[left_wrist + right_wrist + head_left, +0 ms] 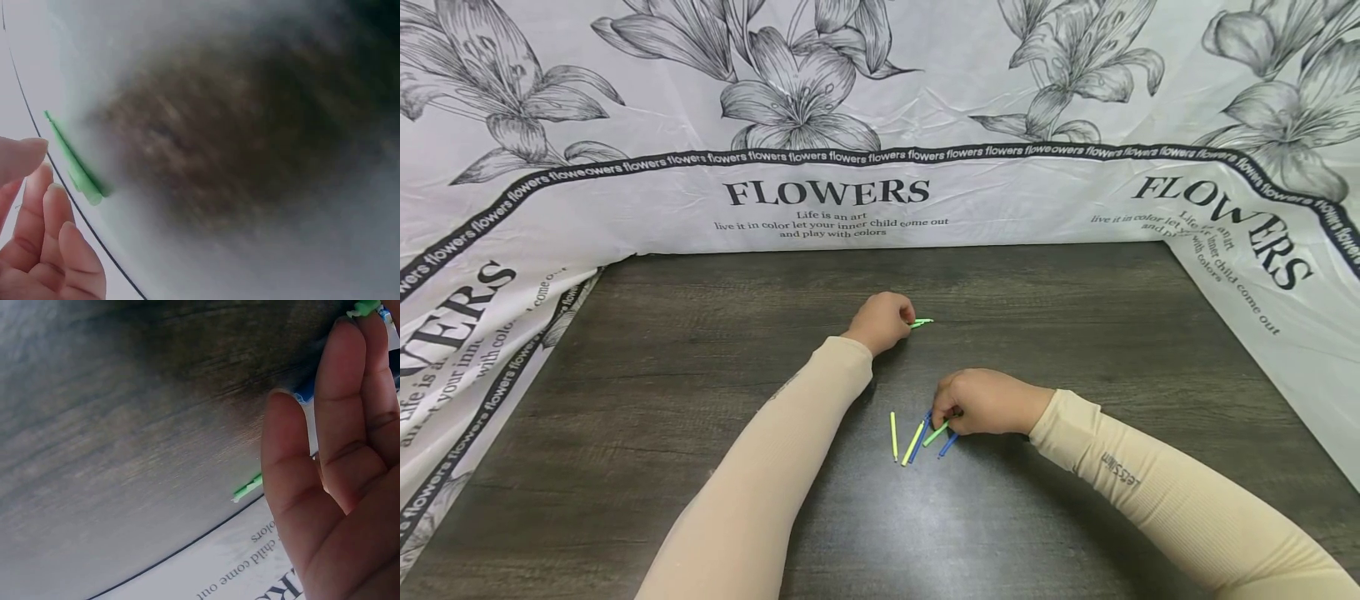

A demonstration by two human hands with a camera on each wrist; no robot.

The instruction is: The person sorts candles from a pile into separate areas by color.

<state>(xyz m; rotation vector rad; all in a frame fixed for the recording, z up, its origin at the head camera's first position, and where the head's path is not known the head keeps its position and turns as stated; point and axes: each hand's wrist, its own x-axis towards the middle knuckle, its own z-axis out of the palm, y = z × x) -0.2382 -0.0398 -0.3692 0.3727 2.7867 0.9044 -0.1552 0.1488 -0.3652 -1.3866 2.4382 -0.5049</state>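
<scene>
Two thin green sticks (922, 322) lie close together on the dark table in the head view. My left hand (882, 323) is at their near end; in the left wrist view its thumb and fingertips (57, 203) are beside the green sticks (78, 165), with nothing visible between them. Nearer to me, my right hand (985, 402) pinches a green stick (936, 434), whose end (364, 308) shows at the fingertips. Around it lie a blue stick (914, 451), another blue stick (948, 445) partly under the hand, and two yellow sticks (893, 437).
A white cloth (820, 200) with printed flowers and lettering hangs behind the dark wood-grain table (700, 300) and along both sides. The left forearm, in a cream sleeve (775, 450), reaches across the table left of the sticks.
</scene>
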